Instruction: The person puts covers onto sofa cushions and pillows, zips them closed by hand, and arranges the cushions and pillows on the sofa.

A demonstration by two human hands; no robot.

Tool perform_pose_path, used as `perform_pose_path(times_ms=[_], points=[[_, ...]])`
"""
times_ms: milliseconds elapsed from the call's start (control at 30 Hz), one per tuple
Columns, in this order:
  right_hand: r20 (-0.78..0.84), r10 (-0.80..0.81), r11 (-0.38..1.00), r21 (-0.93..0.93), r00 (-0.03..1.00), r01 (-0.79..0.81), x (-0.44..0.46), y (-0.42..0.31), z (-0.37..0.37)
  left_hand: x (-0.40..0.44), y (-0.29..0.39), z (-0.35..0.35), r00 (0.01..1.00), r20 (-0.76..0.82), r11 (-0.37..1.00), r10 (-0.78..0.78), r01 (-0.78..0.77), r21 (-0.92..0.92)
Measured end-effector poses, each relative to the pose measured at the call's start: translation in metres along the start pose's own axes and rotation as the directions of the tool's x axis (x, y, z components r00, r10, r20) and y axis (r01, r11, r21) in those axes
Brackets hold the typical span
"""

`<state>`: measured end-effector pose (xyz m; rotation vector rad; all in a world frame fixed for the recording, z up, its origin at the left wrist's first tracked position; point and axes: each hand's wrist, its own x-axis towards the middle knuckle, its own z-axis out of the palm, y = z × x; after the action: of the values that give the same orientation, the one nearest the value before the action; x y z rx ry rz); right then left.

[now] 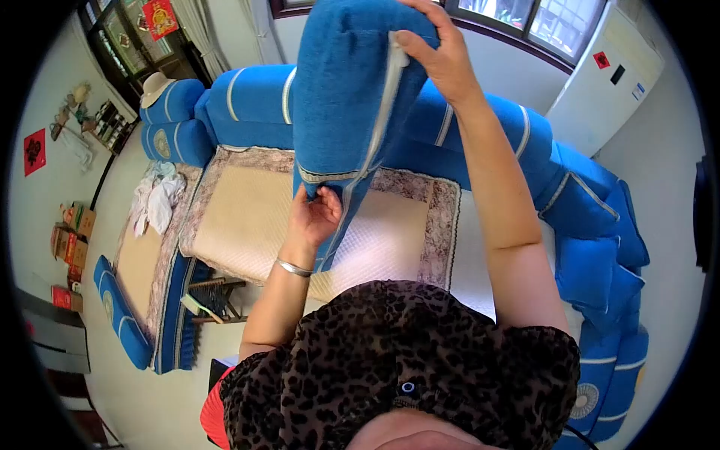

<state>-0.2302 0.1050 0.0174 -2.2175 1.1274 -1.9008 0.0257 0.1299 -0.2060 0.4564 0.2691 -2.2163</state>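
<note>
A long blue cushion point(352, 97) with pale trim stands upright in front of me, high over the sofa seat. My right hand point(442, 56) grips its upper right edge, fingers wrapped over the top and thumb on the pale band. Lower down, my left hand point(318, 214), with a silver bangle at the wrist, touches the cushion's underside near the trim. Its fingers are curled around the blue fabric. Behind the cushion lies a beige seat mat point(247, 210) with a patterned border.
Blue sofa back point(255, 101) spans behind; blue pillows point(589, 270) are piled at right. White clothes point(159, 196) lie on the left seat, a hat point(155, 88) on the left backrest. A small stool point(214, 300) holds a brush. A white appliance point(607, 82) stands back right.
</note>
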Motion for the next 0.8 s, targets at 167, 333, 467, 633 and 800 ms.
perform_pose_path(times_ms=[167,333,467,633,800], points=[[0.029,-0.074,0.993,0.098,0.997,0.071,0.022,-0.001,0.039,-0.062,0.02,0.003,0.92,0.186,0.701,0.345,-0.384,0.601],[0.043,-0.241,0.968,0.081,0.97,0.237,0.031,-0.029,0.069,-0.122,0.027,0.11,0.053,0.898,-0.645,0.437,-0.678,0.353],[0.08,-0.257,0.953,0.187,0.963,0.239,0.031,-0.046,0.089,-0.126,0.05,0.202,-0.167,0.969,-0.943,-0.183,-0.25,-0.221],[0.06,-0.269,0.962,0.063,0.961,0.265,0.025,-0.04,0.104,-0.124,0.048,0.229,0.009,1.0,-0.905,-0.003,-0.425,0.002],[-0.059,-0.235,0.967,-0.114,0.97,0.227,0.0,-0.057,0.121,-0.113,0.078,0.238,-0.033,0.999,-0.921,0.002,-0.39,-0.011]])
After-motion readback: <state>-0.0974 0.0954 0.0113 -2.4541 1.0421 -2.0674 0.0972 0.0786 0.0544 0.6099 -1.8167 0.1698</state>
